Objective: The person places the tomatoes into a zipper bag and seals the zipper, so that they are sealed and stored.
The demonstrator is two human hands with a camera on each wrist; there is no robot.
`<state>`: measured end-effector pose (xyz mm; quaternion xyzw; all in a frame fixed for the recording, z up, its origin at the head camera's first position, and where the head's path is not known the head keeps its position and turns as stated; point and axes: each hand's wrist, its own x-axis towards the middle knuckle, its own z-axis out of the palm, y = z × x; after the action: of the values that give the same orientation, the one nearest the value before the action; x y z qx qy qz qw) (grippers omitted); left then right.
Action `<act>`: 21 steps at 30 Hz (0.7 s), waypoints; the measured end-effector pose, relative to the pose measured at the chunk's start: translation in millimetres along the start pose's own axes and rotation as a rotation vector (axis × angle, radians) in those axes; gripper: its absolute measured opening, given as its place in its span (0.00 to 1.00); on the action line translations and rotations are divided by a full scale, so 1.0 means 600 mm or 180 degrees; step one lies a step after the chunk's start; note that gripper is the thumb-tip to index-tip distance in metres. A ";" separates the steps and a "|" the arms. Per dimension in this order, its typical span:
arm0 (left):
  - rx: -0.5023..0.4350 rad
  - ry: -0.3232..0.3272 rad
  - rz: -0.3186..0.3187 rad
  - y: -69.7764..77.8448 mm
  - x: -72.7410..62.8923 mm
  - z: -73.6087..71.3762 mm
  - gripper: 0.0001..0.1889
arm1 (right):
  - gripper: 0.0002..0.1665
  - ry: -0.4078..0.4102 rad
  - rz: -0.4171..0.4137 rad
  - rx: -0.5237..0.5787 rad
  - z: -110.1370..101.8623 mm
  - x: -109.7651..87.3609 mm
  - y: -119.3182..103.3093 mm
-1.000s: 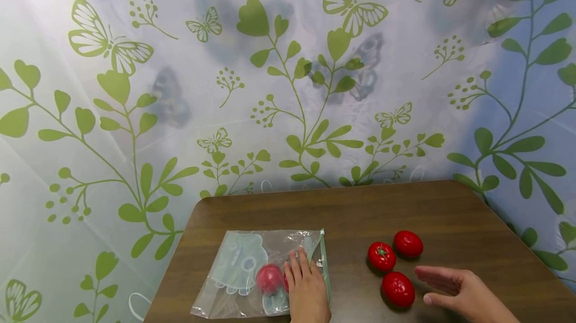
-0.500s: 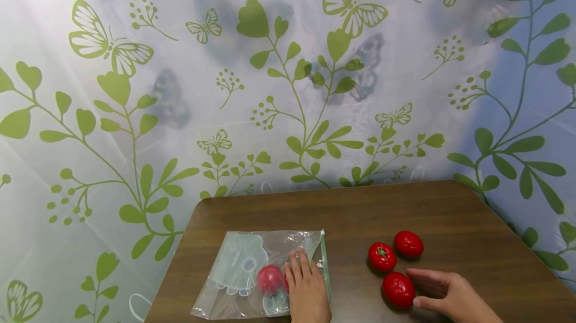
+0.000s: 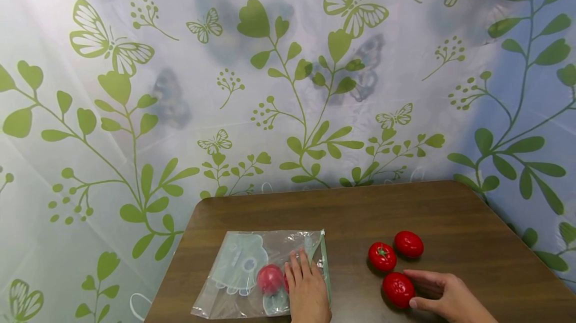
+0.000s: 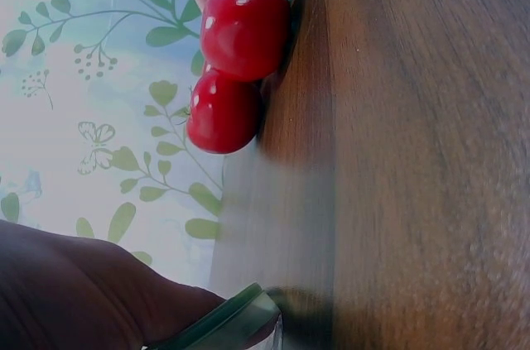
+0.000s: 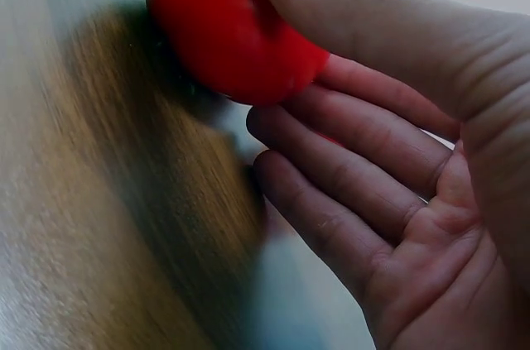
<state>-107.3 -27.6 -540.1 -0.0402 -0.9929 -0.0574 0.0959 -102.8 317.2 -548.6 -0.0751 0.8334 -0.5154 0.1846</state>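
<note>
A clear zip bag (image 3: pixel 236 303) with a pale green print lies on the table, a round red item (image 3: pixel 270 279) showing through it. My left hand (image 3: pixel 307 288) rests with straight fingers on the bag's right part, beside its green zip edge (image 3: pixel 326 263); another red thing is partly hidden under the fingers. To the right, my right hand (image 3: pixel 445 295) holds the nearest red tomato (image 3: pixel 398 290) between thumb and fingers. In the right wrist view, the thumb lies on one side of that tomato (image 5: pixel 236 31), the fingers on the other. It still sits on the table.
Just behind the held tomato are a tomato with a green star-shaped top (image 3: pixel 382 256) and another red tomato (image 3: pixel 409 244). Brown wood-grain table (image 3: pixel 351 213) lies between bag and tomatoes. A curtain (image 3: pixel 279 88) with leaves and butterflies hangs beyond the table's back edge.
My right hand has moved left to the nearest tomato and now has thumb and fingers against it. The left hand and the bag have stayed put.
</note>
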 end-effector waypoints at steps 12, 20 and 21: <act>0.0048 -0.0020 0.0018 0.000 0.001 0.000 0.52 | 0.40 0.0018 -0.0102 -0.0105 0.001 0.004 0.006; 0.0053 -0.0031 0.0004 0.000 0.002 0.002 0.52 | 0.39 0.0098 -0.0052 -0.0161 -0.005 -0.004 0.001; 0.0048 -0.0046 0.0003 0.000 0.002 0.001 0.52 | 0.39 0.0102 -0.0055 -0.0168 -0.006 -0.006 0.000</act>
<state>-108.4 -27.7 -540.3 -0.0404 -0.9940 -0.0496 0.0890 -100.9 321.2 -546.4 -0.0788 0.8489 -0.4960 0.1648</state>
